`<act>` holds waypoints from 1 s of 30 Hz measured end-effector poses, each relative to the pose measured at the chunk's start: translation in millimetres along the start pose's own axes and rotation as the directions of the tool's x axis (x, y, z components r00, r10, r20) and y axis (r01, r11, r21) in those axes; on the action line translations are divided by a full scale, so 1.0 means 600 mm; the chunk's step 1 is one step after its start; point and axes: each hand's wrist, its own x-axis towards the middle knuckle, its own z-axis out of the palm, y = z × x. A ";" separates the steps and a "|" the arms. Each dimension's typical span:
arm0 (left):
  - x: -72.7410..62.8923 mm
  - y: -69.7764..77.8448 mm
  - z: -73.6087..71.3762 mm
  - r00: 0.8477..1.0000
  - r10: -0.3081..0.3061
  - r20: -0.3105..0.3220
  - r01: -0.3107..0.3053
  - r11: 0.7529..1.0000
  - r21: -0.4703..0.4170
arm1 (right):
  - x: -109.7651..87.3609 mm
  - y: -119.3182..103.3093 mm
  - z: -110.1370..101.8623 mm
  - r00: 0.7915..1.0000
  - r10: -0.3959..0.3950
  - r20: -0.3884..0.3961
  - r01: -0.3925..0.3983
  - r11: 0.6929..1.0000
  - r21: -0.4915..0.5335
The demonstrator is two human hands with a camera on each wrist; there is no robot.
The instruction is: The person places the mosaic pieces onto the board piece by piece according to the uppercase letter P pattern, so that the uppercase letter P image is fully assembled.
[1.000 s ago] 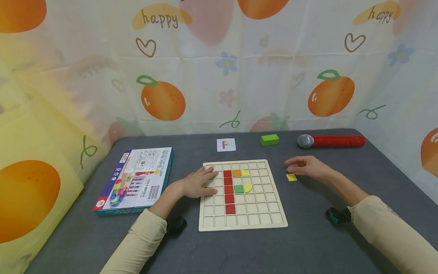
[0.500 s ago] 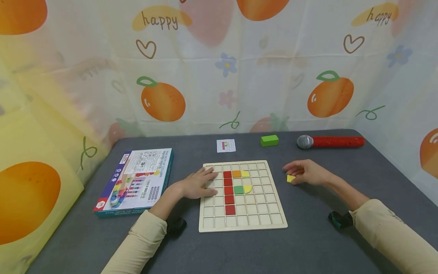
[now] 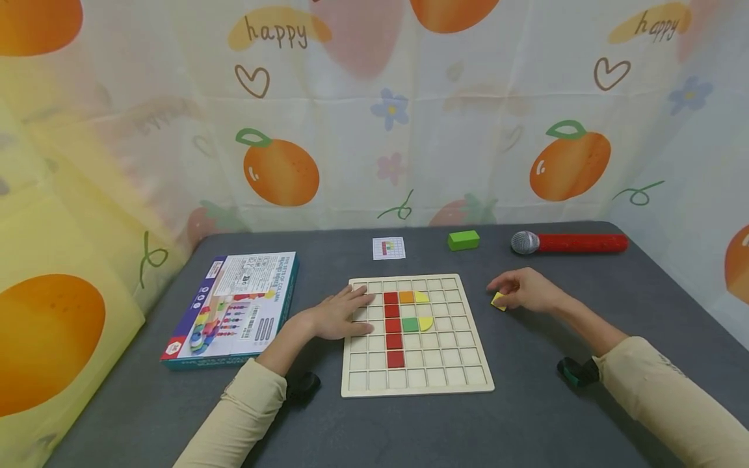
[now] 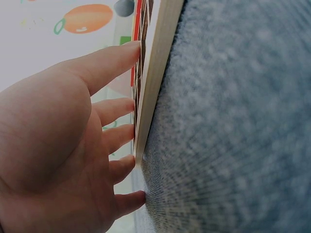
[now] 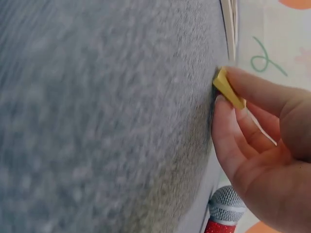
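My left hand (image 3: 336, 313) lies with spread, fairly straight fingers on the left edge of a wooden grid board (image 3: 445, 383). In the left wrist view the thumb and fingertips (image 4: 127, 104) press on the board's rim. A column of red square tiles (image 3: 393, 325) sits in the grid, with an orange tile (image 3: 406, 297) and a yellow tile beside its top and a green tile (image 3: 410, 324) and a yellow rounded tile (image 3: 426, 323) lower down. Right of the board, my right hand (image 3: 529, 290) pinches a small yellow tile (image 5: 227, 88) between thumb and fingers, tilted close over the table.
A boxed toy set (image 3: 234, 305) lies at the left. Along the back are a small printed pattern card (image 3: 389, 248), a green block (image 3: 463, 240) and a red microphone (image 3: 579, 243). A fruit-print curtain (image 3: 351, 130) hangs behind the dark table (image 3: 409, 435).
The right hand came down to the yellow tile lying on the table and took it between thumb and fingers; the tile is now tipped up. The left hand has stayed on the board.
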 end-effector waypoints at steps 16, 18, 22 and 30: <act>0.000 0.000 -0.003 1.000 0.000 -0.002 0.000 1.000 0.009 | 0.016 -0.036 0.020 0.979 0.189 -0.074 -0.180 0.978 0.109; 0.000 0.000 -0.004 1.000 0.000 -0.003 0.000 1.000 0.005 | 0.020 -0.041 0.025 0.979 0.194 -0.066 -0.183 0.972 0.149; -0.001 0.001 -0.003 1.000 0.002 -0.003 -0.002 1.000 0.007 | 0.031 -0.053 0.039 0.974 0.224 -0.015 -0.211 0.935 0.286; -0.001 0.000 -0.002 1.000 0.009 0.000 -0.009 1.000 0.010 | 0.050 -0.077 0.072 0.964 0.259 0.067 -0.262 0.858 0.442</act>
